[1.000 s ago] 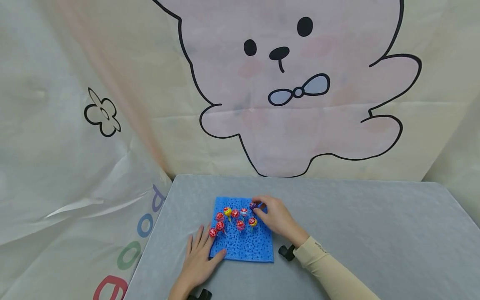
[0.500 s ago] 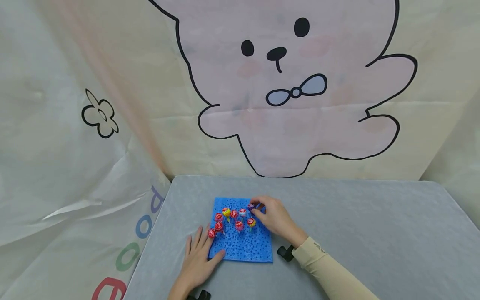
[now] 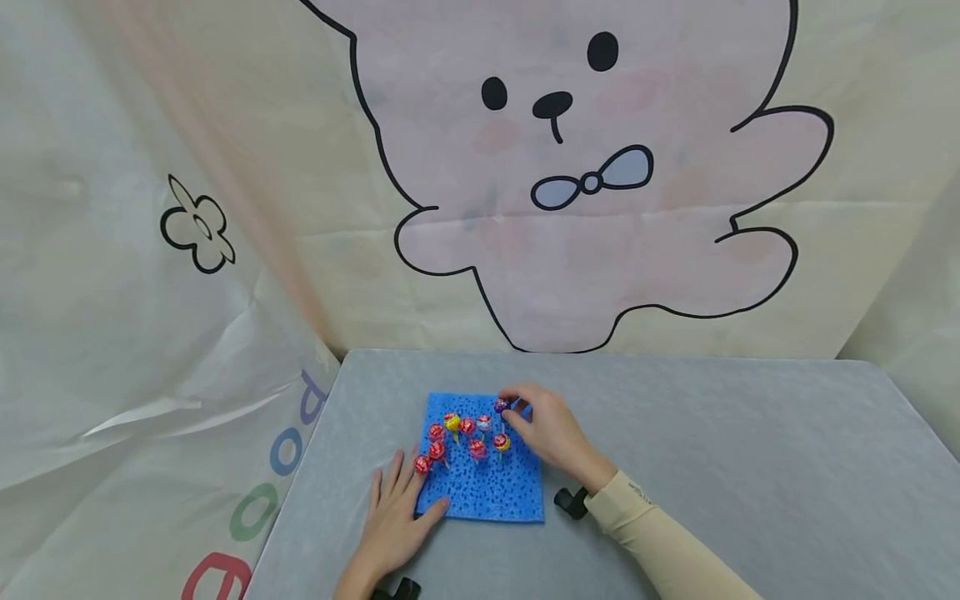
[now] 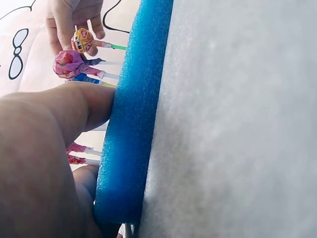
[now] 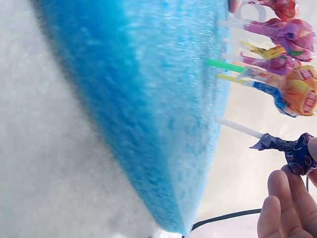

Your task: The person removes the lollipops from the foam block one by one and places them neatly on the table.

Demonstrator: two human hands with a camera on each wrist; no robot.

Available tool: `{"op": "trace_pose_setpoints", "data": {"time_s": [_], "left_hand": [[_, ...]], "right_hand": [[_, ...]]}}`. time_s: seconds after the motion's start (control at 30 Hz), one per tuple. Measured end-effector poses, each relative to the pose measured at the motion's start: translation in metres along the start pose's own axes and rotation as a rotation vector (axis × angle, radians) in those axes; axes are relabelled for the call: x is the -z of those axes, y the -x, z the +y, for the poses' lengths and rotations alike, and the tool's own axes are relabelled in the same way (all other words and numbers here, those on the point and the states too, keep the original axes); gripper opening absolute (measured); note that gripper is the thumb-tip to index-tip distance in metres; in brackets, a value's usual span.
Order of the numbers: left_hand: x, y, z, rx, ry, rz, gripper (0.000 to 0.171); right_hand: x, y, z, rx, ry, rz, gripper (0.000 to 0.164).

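Note:
My right hand [image 3: 547, 427] pinches the dark purple wrapped head of a lollipop [image 5: 299, 154] between thumb and fingers. Its white stick slants down to the blue foam board [image 3: 487, 496], near the far right corner, with the tip right at the foam's surface. Several other lollipops stand upright in the board, among them a yellow one [image 3: 452, 422], a red-and-yellow one [image 3: 502, 442] and a pink one [image 4: 68, 64]. With fingers spread, my left hand [image 3: 393, 525] rests at the board's left edge, its thumb [image 4: 89, 101] on the foam.
A grey cloth-covered table [image 3: 712, 467] carries the board and extends far to the right. Behind it hangs a curtain [image 3: 600, 250] printed with a cartoon bear. Black wrist-camera mounts [image 3: 572, 503] sit at both wrists.
My right hand and the purple lollipop have risen slightly, and more of the lollipop shows below the fingers. The left hand stays in place. The head view has shifted a little.

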State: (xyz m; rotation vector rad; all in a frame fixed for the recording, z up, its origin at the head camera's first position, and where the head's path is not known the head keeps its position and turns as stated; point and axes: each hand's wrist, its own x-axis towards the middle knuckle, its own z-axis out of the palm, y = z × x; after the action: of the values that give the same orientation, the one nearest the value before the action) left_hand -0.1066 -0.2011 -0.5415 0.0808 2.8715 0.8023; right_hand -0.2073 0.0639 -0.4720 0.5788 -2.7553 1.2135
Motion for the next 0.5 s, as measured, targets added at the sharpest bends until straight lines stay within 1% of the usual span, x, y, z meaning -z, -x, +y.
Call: {"op": "trace_pose_setpoints", "data": {"time_s": [0.2,0.5], "left_hand": [[0.0021,0.0003,0.0018,0.003,0.001,-0.009,0.087],[0.0007,-0.0001,-0.0004,-0.003,0.001,-0.008,0.087]], "right_hand": [[0.006,-0.0021,-0.0013,0.025,-0.012,0.022,0.024],[0.0078,-0.001,0.0013,0.062,-0.016,0.037,0.023]]}}
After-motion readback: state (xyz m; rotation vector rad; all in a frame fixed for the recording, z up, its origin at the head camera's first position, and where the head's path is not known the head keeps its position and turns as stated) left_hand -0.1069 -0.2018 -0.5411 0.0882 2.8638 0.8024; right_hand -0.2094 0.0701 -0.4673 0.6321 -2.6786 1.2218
